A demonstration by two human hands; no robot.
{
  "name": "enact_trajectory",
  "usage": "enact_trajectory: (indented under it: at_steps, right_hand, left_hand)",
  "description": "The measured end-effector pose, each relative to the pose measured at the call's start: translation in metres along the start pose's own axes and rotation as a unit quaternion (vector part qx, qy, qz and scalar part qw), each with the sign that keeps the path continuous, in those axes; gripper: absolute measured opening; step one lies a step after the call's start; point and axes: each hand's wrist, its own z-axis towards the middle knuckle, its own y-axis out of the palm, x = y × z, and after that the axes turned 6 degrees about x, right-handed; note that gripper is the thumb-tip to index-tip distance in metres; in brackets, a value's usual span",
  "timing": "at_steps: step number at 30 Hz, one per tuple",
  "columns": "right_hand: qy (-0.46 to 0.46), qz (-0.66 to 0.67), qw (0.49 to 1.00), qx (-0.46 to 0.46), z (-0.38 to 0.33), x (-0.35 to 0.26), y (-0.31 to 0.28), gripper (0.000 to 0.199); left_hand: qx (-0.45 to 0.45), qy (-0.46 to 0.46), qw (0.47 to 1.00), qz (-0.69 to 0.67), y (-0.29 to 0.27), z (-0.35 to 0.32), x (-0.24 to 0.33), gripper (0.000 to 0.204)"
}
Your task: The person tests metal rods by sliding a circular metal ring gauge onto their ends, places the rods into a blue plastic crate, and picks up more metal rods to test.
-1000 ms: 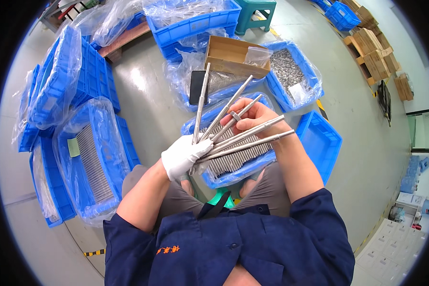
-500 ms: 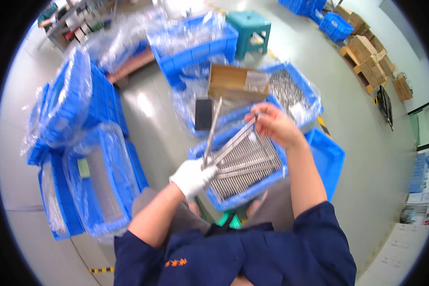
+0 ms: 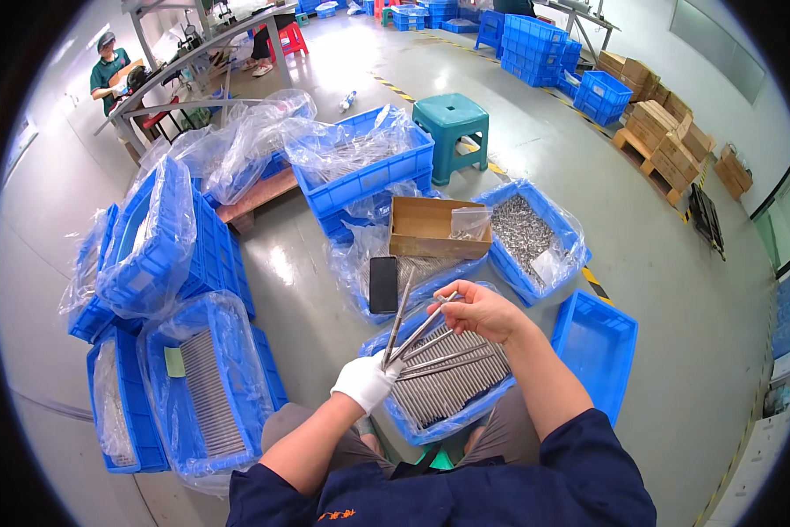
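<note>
- Starting at the left, a plastic-lined blue crate of grey metal rods (image 3: 209,386) stands on the floor beside the knee, well apart from both hands; it is best left alone while the bundle is fanned.
- The left hand in a white glove (image 3: 366,380) is closed around the near ends of a fan of long thin silver metal rods (image 3: 417,338); a firm pinch there looks wise, since the rods spread loosely.
- The rods fan up and to the right above the blue crate of rods on the lap (image 3: 452,391), so any that slips would likely fall back in.
- The bare right hand (image 3: 483,312) has its fingers curled on the far tips of the upper rods, holding them; picking one rod at a time should keep the fan from tangling.
- Beyond, a black phone (image 3: 383,285) and a brown cardboard box (image 3: 430,228) rest on another lined crate, clear of the work.
</note>
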Motion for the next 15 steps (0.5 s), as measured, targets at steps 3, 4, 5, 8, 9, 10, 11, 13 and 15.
enact_trajectory:
  at_steps: [3, 4, 5, 8, 9, 10, 11, 13, 15]
  right_hand:
    - [0.028, -0.083, 0.996, -0.033, 0.002, 0.016, 0.018, 0.026]
    - [0.032, -0.062, 0.997, -0.024, 0.002, 0.019, 0.022, 0.028]
    - [0.031, -0.062, 0.997, -0.024, 0.003, 0.021, 0.023, 0.028]
    - [0.033, -0.051, 0.998, -0.018, 0.005, 0.023, 0.023, 0.029]
    - [0.03, -0.068, 0.997, -0.017, 0.004, 0.021, 0.022, 0.028]
    - [0.028, -0.086, 0.996, -0.018, 0.003, 0.018, 0.021, 0.027]
    - [0.003, -0.107, 0.994, -0.007, 0.001, 0.01, 0.016, 0.025]
    - [-0.079, -0.097, 0.992, 0.021, -0.004, -0.011, -0.012, 0.023]
    - [-0.113, -0.005, 0.992, 0.051, -0.013, -0.028, -0.039, 0.022]
  left_hand:
    - [-0.002, 0.006, 1.0, 0.003, 0.002, 0.002, 0.0, 0.033]
    - [-0.009, -0.009, 1.0, -0.004, 0.002, 0.003, 0.002, 0.033]
    - [-0.016, -0.022, 1.0, -0.011, 0.003, 0.003, 0.002, 0.033]
    - [-0.011, -0.012, 1.0, -0.008, 0.0, 0.004, 0.002, 0.034]
    - [-0.011, -0.011, 1.0, -0.007, 0.001, 0.005, 0.0, 0.034]
    - [0.02, 0.018, 1.0, -0.009, 0.004, 0.005, -0.004, 0.031]
    - [0.051, 0.046, 0.998, -0.012, 0.005, 0.004, -0.007, 0.028]
    - [-0.024, 0.039, 0.996, -0.078, -0.001, 0.0, -0.015, 0.031]
    - [-0.177, -0.049, 0.966, -0.184, -0.021, -0.005, 0.007, 0.037]
